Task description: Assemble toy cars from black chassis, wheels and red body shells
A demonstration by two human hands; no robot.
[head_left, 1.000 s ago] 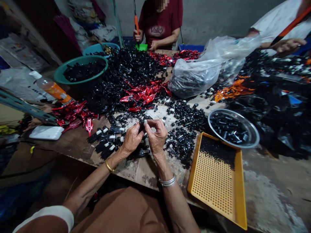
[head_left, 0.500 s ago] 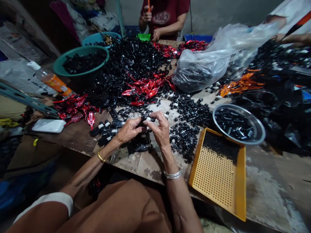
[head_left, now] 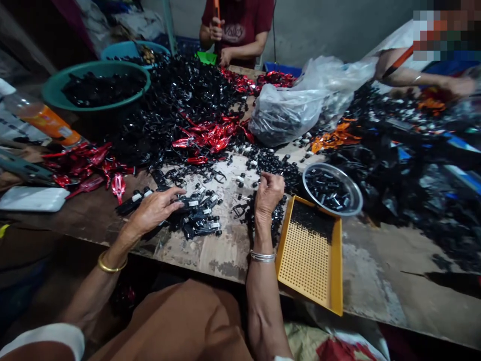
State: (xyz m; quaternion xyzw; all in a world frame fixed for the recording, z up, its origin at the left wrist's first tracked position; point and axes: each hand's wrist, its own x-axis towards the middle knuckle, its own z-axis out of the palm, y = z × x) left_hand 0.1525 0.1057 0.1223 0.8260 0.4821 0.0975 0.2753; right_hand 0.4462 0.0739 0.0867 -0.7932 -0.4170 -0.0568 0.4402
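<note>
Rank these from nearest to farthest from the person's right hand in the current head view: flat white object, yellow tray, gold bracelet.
Measured from the right hand:
1. Yellow tray: just to its right, alongside the wrist.
2. Gold bracelet: to its left, on the other arm.
3. Flat white object: at the far left of the view.

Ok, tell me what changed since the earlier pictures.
The left hand has moved left, open over the black parts with white pieces; the right hand has moved right, to the pile of small black parts, its grip unclear. The piece both held is no longer between them. The yellow tray, clear bowl and red parts stayed put.
</note>
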